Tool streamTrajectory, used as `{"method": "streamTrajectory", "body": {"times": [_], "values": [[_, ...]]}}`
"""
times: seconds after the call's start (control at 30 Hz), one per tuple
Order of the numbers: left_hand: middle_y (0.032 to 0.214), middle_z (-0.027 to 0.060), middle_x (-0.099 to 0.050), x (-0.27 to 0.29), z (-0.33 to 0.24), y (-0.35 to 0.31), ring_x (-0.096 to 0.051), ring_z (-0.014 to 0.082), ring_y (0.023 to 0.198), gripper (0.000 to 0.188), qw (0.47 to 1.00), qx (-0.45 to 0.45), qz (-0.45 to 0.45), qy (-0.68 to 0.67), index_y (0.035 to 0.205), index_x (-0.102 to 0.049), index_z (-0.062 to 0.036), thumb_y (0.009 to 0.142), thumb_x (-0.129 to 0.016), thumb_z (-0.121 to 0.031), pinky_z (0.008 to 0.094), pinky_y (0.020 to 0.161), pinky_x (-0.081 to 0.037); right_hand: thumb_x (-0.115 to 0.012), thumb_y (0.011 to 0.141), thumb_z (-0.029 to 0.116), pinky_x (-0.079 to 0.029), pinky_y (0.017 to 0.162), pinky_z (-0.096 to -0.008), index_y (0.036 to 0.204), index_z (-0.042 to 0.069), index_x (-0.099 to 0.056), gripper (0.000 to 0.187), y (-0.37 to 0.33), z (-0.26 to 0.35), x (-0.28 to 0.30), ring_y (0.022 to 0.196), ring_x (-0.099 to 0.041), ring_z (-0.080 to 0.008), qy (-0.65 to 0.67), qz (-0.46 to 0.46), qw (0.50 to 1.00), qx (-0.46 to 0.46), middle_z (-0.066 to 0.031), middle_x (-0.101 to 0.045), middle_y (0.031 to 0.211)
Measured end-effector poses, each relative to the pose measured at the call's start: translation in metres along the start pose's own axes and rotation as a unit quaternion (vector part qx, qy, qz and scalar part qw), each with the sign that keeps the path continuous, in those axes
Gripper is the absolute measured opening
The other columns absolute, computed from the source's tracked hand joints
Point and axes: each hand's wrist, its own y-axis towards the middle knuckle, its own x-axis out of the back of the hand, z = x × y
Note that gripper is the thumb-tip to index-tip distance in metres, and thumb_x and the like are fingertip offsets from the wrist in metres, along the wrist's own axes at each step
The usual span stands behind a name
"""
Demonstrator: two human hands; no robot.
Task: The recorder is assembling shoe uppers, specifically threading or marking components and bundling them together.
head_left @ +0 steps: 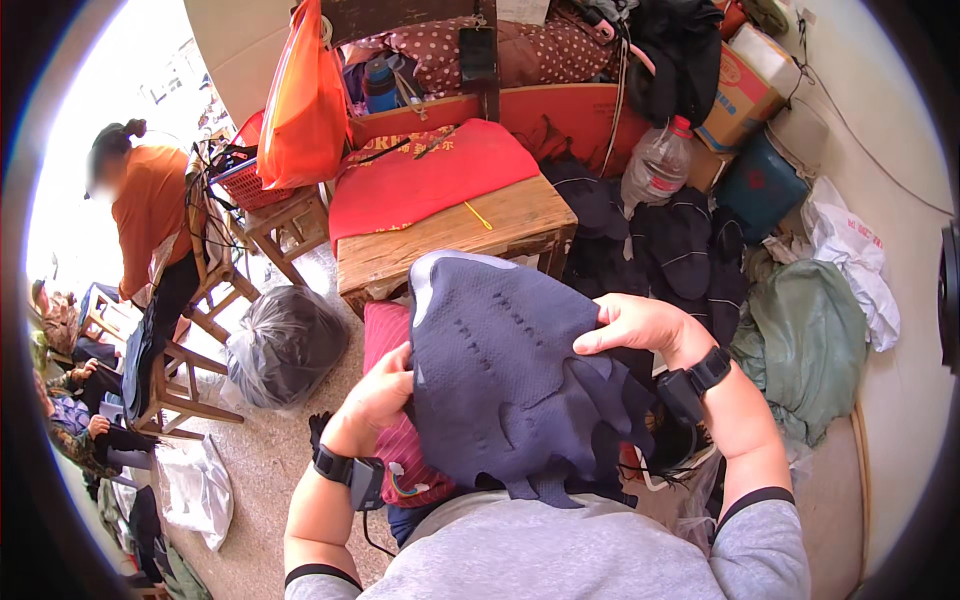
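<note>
A dark navy fabric piece point(500, 365) with two rows of small marks and a jagged lower edge is spread between my hands, just above my lap. My left hand point(375, 395) pinches its left edge. At its upper right edge, my right hand point(640, 328) grips it with the thumb on top and the fingers hidden underneath. A pale grey patch point(435, 265) shows along the fabric's top left edge. Both my wrists carry black strapped devices. Beneath the fabric, a pink striped cloth point(390, 345) is partly covered.
Ahead stands a wooden table point(400, 265) with a red cloth point(440, 180) and a slim yellow tool point(478, 215). A stuffed dark plastic bag point(285, 345) sits at left. Dark garments point(680, 240), a large plastic bottle point(658, 165) and a green sack point(805, 340) crowd the right. People work at far left.
</note>
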Motion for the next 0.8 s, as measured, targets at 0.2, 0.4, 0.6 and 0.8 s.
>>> {"method": "streamTrajectory", "body": {"times": [0.2, 0.4, 0.6, 0.8], "values": [[0.126, 0.0093, -0.063, 0.012, -0.027, 0.009, -0.059, 0.0134, 0.113, 0.052, 0.989, -0.01, -0.018, 0.148, 0.135, -0.051, 0.0068, 0.083, -0.059, 0.001, 0.0286, 0.1, -0.046, -0.072, 0.092, 0.017, -0.049, 0.095, -0.0294, 0.13, 0.001, -0.061, 0.043, 0.015, -0.014, -0.003, 0.105, -0.062, -0.0114, -0.16, -0.059, 0.985, 0.004, -0.0043, -0.069, 0.119], [0.122, 0.0065, -0.062, -0.003, 0.003, 0.007, -0.054, 0.0113, 0.112, 0.043, 0.947, -0.213, -0.151, 0.188, 0.147, -0.044, -0.0006, 0.108, -0.045, -0.018, 0.0252, 0.102, -0.04, -0.075, 0.087, 0.019, -0.052, 0.077, -0.0282, 0.101, 0.001, -0.069, 0.024, 0.037, -0.012, -0.018, 0.083, -0.063, -0.0111, -0.117, -0.269, 0.949, 0.114, -0.0032, -0.068, 0.09], [0.126, 0.0055, -0.061, 0.005, 0.003, 0.001, -0.056, 0.0121, 0.113, 0.041, 0.97, -0.171, -0.163, 0.055, 0.137, -0.056, -0.0014, 0.107, -0.048, -0.029, 0.0273, 0.103, -0.041, -0.072, 0.088, 0.01, -0.049, 0.077, -0.0274, 0.094, 0.001, -0.065, 0.013, 0.042, 0.021, -0.027, 0.082, -0.062, -0.0146, -0.343, -0.392, 0.745, 0.417, -0.0052, -0.066, 0.093], [0.124, 0.0053, -0.06, -0.008, 0.021, -0.02, -0.055, 0.011, 0.112, 0.035, 0.947, -0.204, -0.217, 0.122, 0.133, -0.053, 0.0014, 0.102, -0.056, -0.013, 0.0276, 0.1, -0.044, -0.058, 0.098, 0.008, -0.051, 0.085, -0.0238, 0.115, 0.002, -0.059, 0.018, -0.025, 0.085, -0.039, 0.095, -0.064, -0.0086, 0.05, -0.295, 0.865, 0.402, -0.0033, -0.067, 0.105]]}}
